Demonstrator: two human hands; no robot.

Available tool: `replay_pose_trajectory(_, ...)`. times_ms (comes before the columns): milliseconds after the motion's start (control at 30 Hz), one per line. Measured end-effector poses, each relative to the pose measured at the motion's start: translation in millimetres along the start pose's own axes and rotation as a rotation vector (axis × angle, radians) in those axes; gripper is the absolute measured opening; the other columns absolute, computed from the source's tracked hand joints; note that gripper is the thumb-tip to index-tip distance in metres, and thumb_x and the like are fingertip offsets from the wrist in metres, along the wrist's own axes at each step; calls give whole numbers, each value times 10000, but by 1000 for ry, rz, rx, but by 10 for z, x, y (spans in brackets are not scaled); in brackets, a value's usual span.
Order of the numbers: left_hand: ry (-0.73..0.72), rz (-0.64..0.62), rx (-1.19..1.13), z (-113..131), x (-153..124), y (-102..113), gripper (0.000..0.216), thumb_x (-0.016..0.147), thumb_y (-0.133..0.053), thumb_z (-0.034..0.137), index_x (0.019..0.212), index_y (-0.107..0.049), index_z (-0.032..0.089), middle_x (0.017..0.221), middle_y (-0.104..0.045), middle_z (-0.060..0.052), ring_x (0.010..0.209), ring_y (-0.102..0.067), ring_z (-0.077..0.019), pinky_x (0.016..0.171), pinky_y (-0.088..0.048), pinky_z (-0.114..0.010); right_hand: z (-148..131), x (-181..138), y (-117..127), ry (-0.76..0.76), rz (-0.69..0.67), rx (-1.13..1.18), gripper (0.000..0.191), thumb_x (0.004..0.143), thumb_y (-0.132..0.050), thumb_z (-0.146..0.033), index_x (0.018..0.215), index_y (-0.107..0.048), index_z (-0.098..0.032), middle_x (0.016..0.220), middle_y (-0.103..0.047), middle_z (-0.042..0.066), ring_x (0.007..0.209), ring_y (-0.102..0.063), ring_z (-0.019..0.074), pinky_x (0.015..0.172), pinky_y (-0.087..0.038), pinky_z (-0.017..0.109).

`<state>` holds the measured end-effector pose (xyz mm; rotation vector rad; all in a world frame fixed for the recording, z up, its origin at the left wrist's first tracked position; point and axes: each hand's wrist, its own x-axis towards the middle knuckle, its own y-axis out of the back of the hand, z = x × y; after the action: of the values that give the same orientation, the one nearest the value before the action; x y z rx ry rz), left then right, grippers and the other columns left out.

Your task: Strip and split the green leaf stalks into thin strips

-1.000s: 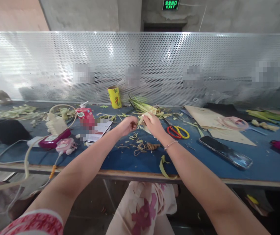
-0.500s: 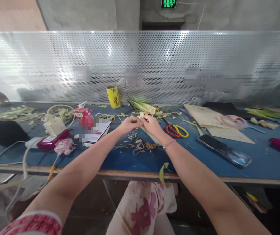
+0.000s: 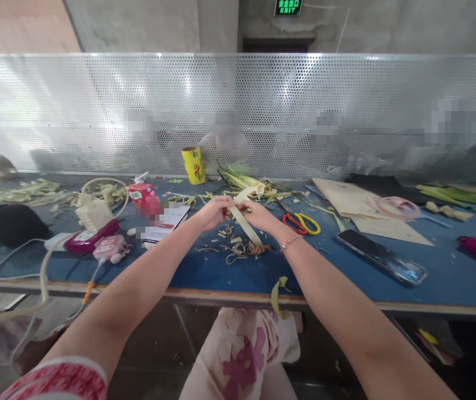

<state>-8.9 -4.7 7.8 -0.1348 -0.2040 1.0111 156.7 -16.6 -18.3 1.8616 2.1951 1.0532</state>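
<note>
Over the blue table (image 3: 204, 272), my left hand (image 3: 215, 211) and my right hand (image 3: 258, 214) both pinch a pale yellow-green leaf strip (image 3: 244, 219). The strip bends at the top between my fingers, and its lower end slants down to the table. Both hands are closed on it, close together. Under them lie small leaf scraps and a brown curled scrap (image 3: 250, 249). A pile of green leaves (image 3: 244, 182) lies just beyond my hands.
Red and yellow scissors (image 3: 302, 223) and a black phone (image 3: 381, 257) lie to the right, beside brown cardboard (image 3: 360, 208). A yellow can (image 3: 194, 165) stands by the perforated metal screen (image 3: 238, 111). Left are a red carton (image 3: 145, 198), pink gadgets (image 3: 91, 238) and cables.
My hands have straightened the leaf strip, so that a long end now slants down to the table. Before, it was bunched between my fingers.
</note>
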Motion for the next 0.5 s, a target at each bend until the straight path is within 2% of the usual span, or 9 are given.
replay_pose_trajectory(133, 5, -2, -10, 32, -23, -24, 183, 603, -662, 160, 544, -489, 150, 562, -558, -16, 464, -432, -74, 467, -304, -229, -40, 10, 33, -32, 89, -59, 205, 809, -522, -345, 763, -591, -158, 766, -630, 28, 684, -544, 147, 666, -419, 276)
replay_pose_trajectory(267, 27, 46, -11, 53, -34, -55, 201, 632, -664, 151, 554, -479, 145, 642, -620, -44, 470, -456, -70, 468, -326, -227, -26, 6, 81, 9, 227, -58, 132, 808, -496, -284, 762, -561, -178, 755, -630, 16, 693, -567, 152, 698, -424, 281)
replay_pose_trajectory(500, -11, 302, -52, -4, 46, 5, 139, 678, -672, 95, 628, -548, 133, 593, -529, 11, 517, -499, -62, 526, -405, -199, 3, -14, 138, 116, 270, -200, 180, 842, -516, -305, 829, -639, -174, 743, -658, 42, 675, -572, 171, 693, -426, 292)
